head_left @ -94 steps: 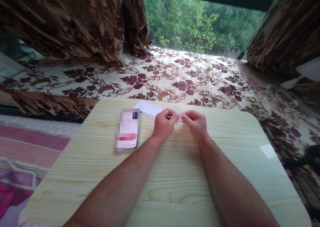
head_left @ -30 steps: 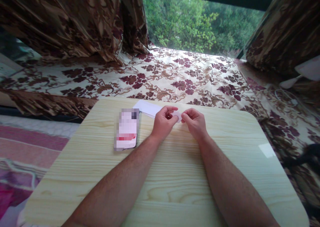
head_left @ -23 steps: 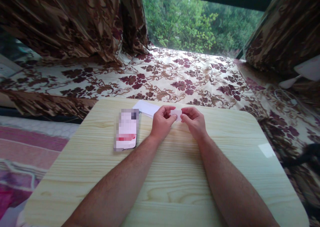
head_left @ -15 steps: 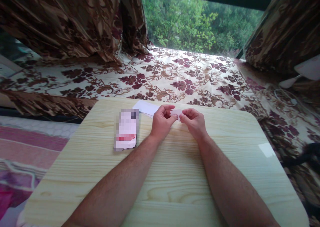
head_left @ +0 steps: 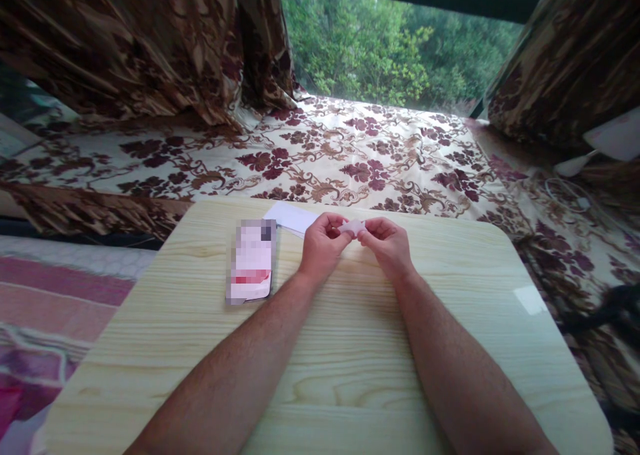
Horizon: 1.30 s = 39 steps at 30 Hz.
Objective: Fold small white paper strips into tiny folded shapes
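A small piece of white paper [head_left: 353, 227] is held between my two hands above the far part of the table. My left hand [head_left: 324, 241] pinches its left side between thumb and fingers. On the other side, my right hand [head_left: 385, 241] grips the paper's right end with thumb and forefinger. The paper looks folded or bent, though its exact shape is too small to make out. Behind my left hand lie flat white sheets of paper [head_left: 289, 216], partly covered by that hand.
Left of my left forearm, a blurred-out phone-shaped object [head_left: 253, 258] lies on the wood-grain table [head_left: 340, 348]. Beyond the table's far edge is a ledge with flowered cloth [head_left: 370, 148], below a window. A white lamp-like object [head_left: 570, 166] stands at the right.
The small paper has changed outline between my fingers, now looking more bent and pointed. Both hands stay almost in place; the whole view has shifted slightly.
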Available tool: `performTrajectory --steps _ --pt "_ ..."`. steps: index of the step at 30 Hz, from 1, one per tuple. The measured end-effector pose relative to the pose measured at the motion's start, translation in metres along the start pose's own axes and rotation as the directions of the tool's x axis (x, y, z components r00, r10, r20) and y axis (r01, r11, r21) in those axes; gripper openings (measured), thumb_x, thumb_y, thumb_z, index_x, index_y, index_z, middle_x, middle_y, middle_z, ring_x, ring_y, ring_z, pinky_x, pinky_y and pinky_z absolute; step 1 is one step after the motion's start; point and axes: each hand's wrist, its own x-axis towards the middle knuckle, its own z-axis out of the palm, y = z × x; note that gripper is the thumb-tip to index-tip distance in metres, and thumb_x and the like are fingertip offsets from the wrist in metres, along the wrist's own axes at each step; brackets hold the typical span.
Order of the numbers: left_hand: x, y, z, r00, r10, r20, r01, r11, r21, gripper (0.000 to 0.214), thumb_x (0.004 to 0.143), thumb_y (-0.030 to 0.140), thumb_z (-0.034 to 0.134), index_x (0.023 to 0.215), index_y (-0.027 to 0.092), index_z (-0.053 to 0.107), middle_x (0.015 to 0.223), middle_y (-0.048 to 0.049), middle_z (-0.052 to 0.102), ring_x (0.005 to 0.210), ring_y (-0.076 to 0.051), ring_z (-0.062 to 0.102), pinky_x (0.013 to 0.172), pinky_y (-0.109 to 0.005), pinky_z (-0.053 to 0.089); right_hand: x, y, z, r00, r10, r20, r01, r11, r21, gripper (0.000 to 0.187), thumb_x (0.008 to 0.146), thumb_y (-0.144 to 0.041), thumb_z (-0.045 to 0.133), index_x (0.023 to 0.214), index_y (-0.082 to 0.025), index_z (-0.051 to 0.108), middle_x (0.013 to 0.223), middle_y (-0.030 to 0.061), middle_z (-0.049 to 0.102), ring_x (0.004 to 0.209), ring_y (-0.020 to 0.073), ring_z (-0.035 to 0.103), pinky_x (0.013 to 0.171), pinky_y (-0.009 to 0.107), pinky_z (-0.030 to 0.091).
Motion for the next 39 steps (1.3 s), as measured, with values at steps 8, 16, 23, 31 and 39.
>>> performTrajectory --steps 8,16,23,31,39 --pt "-0.0006 -0.0002 0.0004 0.998 0.01 0.06 -0.012 1.0 0.025 0.024 0.067 0.025 0.078 0.084 0.017 0.062 0.071 0.0026 0.063 0.063 -0.01 0.057 0.06 -0.021 0.044 -0.0023 -0.0031 0.0016 0.997 -0.067 -0.03 0.065 0.997 -0.048 0.012 0.073 -0.029 0.074 0.075 -0.019 0.068 0.064 -0.0014 0.065 0.057 0.0115 0.056 0.056 0.026 0.045" --pt "-0.0005 -0.0011 0.001 0.995 0.006 0.097 -0.008 1.0 0.023 0.023 0.067 0.024 0.076 0.085 0.017 0.062 0.072 0.0015 0.065 0.065 -0.011 0.06 0.062 -0.023 0.045 -0.0028 -0.0037 0.0024 0.995 -0.088 -0.053 0.086 0.995 -0.045 0.009 0.074 -0.025 0.072 0.071 -0.018 0.067 0.061 -0.002 0.063 0.055 0.0107 0.054 0.056 0.025 0.043" --pt "-0.0011 -0.0013 0.0006 0.994 -0.004 0.105 0.001 1.0 0.025 0.021 0.069 0.022 0.076 0.084 0.018 0.063 0.071 0.0016 0.065 0.066 -0.012 0.061 0.064 -0.024 0.046 -0.0028 -0.0045 0.0023 0.994 -0.091 -0.056 0.088 0.995 -0.049 0.009 0.073 -0.025 0.071 0.07 -0.019 0.066 0.06 -0.0024 0.062 0.056 0.0114 0.054 0.055 0.026 0.041" --pt "-0.0023 0.0017 -0.0004 0.995 -0.034 0.096 0.035 0.999 -0.011 0.016 0.075 0.029 0.071 0.083 0.016 0.065 0.071 -0.0003 0.066 0.067 -0.015 0.065 0.067 -0.027 0.05 -0.0023 -0.0023 0.0036 0.993 -0.091 -0.073 0.091 0.996 0.004 0.007 0.072 -0.022 0.071 0.068 -0.019 0.066 0.059 -0.0027 0.062 0.054 0.0111 0.052 0.054 0.026 0.039" --pt "-0.0012 -0.0019 -0.0035 1.0 0.016 0.021 -0.018 0.994 0.107 0.014 0.075 0.031 0.071 0.078 0.018 0.071 0.069 0.0007 0.065 0.064 -0.013 0.058 0.063 -0.026 0.045 -0.0028 -0.0001 0.0023 0.993 -0.096 -0.064 0.094 0.995 -0.039 0.009 0.073 -0.025 0.071 0.07 -0.019 0.066 0.059 -0.0027 0.061 0.055 0.011 0.052 0.054 0.026 0.04"
